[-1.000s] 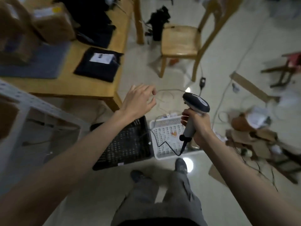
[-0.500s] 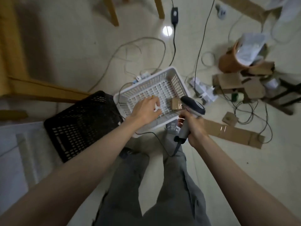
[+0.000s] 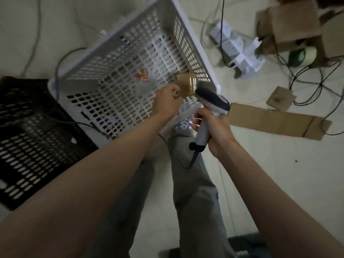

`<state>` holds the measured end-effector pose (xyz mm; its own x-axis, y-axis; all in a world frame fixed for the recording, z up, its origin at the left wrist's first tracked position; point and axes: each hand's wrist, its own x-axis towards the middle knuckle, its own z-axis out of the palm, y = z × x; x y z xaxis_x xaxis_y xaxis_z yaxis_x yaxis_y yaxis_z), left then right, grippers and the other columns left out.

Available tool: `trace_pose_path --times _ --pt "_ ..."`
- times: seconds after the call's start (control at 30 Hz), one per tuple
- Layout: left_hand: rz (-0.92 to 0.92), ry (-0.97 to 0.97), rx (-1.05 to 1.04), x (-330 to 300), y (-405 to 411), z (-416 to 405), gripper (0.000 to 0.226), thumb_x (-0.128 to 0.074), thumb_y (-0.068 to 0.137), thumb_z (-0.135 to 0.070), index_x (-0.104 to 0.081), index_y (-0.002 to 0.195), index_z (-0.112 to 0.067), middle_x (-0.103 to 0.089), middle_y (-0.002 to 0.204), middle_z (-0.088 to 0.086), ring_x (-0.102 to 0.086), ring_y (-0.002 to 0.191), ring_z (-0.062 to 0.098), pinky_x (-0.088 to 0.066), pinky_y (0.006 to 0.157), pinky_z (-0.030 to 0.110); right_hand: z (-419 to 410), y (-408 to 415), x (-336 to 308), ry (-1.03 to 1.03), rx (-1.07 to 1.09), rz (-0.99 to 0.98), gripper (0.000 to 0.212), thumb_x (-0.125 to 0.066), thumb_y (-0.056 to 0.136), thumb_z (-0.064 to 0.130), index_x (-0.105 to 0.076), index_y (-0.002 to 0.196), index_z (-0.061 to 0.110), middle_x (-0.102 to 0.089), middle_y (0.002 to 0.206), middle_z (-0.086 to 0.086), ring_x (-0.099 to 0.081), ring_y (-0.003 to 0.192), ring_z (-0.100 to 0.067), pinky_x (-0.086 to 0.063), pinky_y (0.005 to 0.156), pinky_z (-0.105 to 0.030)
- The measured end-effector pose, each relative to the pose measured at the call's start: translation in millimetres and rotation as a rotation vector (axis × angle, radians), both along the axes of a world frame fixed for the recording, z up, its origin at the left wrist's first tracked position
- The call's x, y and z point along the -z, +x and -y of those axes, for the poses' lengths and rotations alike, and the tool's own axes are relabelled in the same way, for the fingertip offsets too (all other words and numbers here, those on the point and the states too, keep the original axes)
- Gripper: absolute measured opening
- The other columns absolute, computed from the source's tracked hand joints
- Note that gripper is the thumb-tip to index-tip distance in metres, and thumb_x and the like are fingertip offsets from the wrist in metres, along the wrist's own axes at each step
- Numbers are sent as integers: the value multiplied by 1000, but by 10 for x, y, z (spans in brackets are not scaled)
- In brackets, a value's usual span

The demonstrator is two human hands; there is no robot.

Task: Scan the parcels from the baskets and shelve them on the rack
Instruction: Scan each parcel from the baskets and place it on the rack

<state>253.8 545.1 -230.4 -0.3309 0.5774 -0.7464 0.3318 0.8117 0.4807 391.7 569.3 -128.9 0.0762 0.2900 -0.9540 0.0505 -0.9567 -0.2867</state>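
White plastic basket [image 3: 119,58] now fills my view; half a second ago it sat farther off. My left hand [image 3: 168,101] has closed on the small brown parcel [image 3: 187,84] at its near-right corner, long axis upright. My right hand [image 3: 214,125] grips the scanner [image 3: 210,105], nose aimed at the parcel: scan imminent.

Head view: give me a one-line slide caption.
Left hand grips a small brown parcel over the white basket; right hand holds the scanner.

White basket [image 3: 193,43], black basket [image 3: 28,138], brown parcel [image 3: 187,84]
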Motion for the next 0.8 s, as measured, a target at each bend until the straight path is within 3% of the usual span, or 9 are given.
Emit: trace_pose_path --times 0.07,0.2,0.37,0.47,0.57,0.7,0.8 --pt "-36 -33 -87 333 102 -95 34 -69 90 -16 -58 123 -19 -63 113 3 -61 99 18 -55 87 40 -77 32 251 5 -7 0 3 -63 94 4 -65 92 4 -66 73 -8 -63 62 -17 -61 78 -39" --pt "-101 -78 -144 899 252 -295 68 -75 88 -27 -41 146 -26 -42 145 7 -50 127 26 -49 99 43 -143 72 582 1 -52 -4 5 -63 97 7 -66 93 5 -66 82 -12 -64 70 -20 -60 85 -43" --pt "-128 -93 -49 1391 393 -469 82 -74 87 -28 -29 155 -34 -15 162 12 -33 140 40 -38 108 52 -102 84 812 -5 -33 30 13 -63 97 7 -68 86 10 -68 77 -8 -65 67 -17 -59 85 -41" --pt "-111 -107 -88 1581 427 -453 76 -77 81 -34 -38 146 -31 -22 154 14 -45 128 41 -46 93 48 -70 82 885 -16 -19 30 19 -61 98 7 -67 81 12 -66 72 -5 -63 63 -14 -58 82 -39" --pt "-96 -135 -185 1606 369 -356 79 -78 76 -53 -36 139 -32 -27 147 14 -55 113 38 -43 80 40 -33 68 853 19 -21 46 14 -63 97 8 -69 84 11 -68 75 -8 -65 71 -20 -59 89 -46" --pt "-71 -251 -325 1506 95 -124 80 -71 77 -65 -35 141 -33 -30 143 15 -54 110 36 -39 80 36 57 2 688 61 3 30 14 -63 96 4 -69 85 11 -67 76 -9 -64 69 -21 -58 84 -44" --pt "-3 -231 -429 1323 -147 99 72 -68 81 -61 -37 142 -39 -37 145 12 -52 115 32 -46 94 36 131 -62 528 94 -1 -6 11 -63 96 4 -69 88 8 -67 79 -11 -63 71 -21 -57 76 -38"
